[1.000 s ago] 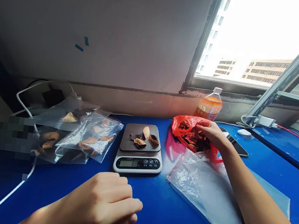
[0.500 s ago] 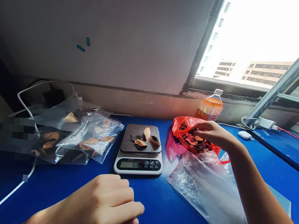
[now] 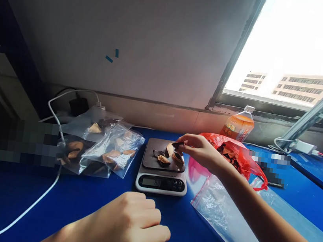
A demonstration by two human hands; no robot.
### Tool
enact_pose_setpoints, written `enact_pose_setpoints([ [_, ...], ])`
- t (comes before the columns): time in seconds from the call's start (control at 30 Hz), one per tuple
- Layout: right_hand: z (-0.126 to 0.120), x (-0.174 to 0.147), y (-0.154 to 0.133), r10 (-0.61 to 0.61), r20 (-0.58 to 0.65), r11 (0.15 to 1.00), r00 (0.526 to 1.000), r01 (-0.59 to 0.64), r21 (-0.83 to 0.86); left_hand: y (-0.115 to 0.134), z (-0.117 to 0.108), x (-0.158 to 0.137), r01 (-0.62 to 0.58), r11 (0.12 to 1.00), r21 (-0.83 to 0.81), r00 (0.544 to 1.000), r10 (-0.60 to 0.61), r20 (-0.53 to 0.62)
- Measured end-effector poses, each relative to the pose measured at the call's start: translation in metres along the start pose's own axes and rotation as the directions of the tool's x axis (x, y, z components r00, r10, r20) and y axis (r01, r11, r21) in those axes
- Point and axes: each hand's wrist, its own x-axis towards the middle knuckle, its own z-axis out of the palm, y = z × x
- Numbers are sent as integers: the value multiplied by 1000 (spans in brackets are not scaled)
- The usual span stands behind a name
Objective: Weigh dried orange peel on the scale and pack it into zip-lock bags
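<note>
A kitchen scale (image 3: 161, 184) stands in the middle of the blue table, its display too dim to read. On its dark plate lie several pieces of dried peel (image 3: 163, 160), some pale inside, some dark. My right hand (image 3: 198, 149) pinches a dark piece of dried peel (image 3: 178, 144) over the plate's right back part. Whether that piece touches the others I cannot tell. Behind my right wrist lies a red plastic bag (image 3: 249, 164), open, with more dark dried peel (image 3: 228, 155) in it. My left hand (image 3: 135, 228) is closed in a loose fist before the scale.
Clear zip bags (image 3: 124, 152) holding peel lie left of the scale. Flat zip bags (image 3: 220, 216) lie under my right forearm. An orange drink bottle (image 3: 240, 125) stands behind the red bag. A white cable (image 3: 40, 200) runs down the left side.
My right hand has left the red bag and moved left to the scale with a dark piece of dried peel. The view has turned a little left. My left hand stays closed.
</note>
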Motion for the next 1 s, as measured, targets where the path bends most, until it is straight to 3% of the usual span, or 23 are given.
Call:
enact_pose_setpoints([
  [0.23, 31, 40, -27, -72, 12, 964, 997, 72, -255, -2, 6, 0, -15, 1000, 12, 999, 15, 36],
  [0.4, 37, 51, -25, -48, 66, 954, 997, 65, -293, -5, 9, -2, -61, 996, 64, 998, 61, 10],
  [0.5, 31, 46, -26, -68, 16, 966, 998, 70, -249, -5, 9, -4, -64, 996, 61, 998, 63, 22],
  [0.67, 14, 21, -29, -144, -106, 989, 984, 138, -59, -6, 9, -4, -47, 997, 64, 999, 46, 16],
  [0.83, -20, -27, 0, -201, -238, 973, 950, 167, -158, -3, 7, -2, -40, 997, 59, 999, 39, 12],
  [0.9, -42, -42, 16, -156, -273, 977, 949, 107, -187, 0, 6, 0, -56, 996, 65, 997, 52, 61],
  [1.0, -74, -52, 34, 12, -189, 968, 982, -59, -243, 4, 6, 1, -98, 993, 71, 984, 86, 154],
])
